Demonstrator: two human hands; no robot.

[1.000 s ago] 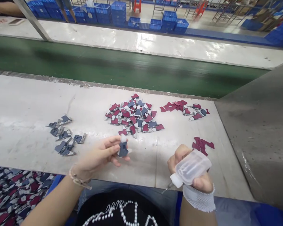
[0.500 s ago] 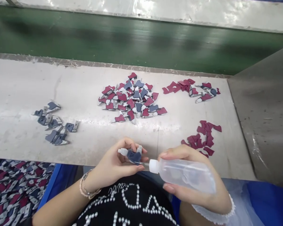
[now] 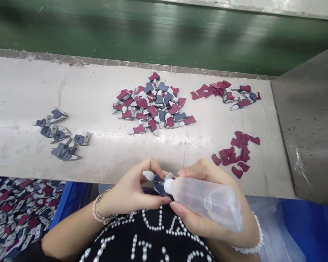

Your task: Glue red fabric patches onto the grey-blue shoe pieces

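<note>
Left hand (image 3: pixel 131 191) in a tight pinch on a navy fabric piece (image 3: pixel 158 186), right hand (image 3: pixel 205 227) grip wrapped round a plastic squeeze bottle (image 3: pixel 205 200), its white tip (image 3: pixel 167 186) right at the piece!

Bright, even overhead light; soft glare on the pale bench (image 3: pixel 112 145); dim, smeared reflections across the green belt (image 3: pixel 164 40).

Cut pcs (image 3: pixel 153 103) in 4 piles on bench (image 3: pixel 22 94), conveyor belt (image 3: pixel 153 32) behind, bin (image 3: pixel 61 214) front L.
</note>
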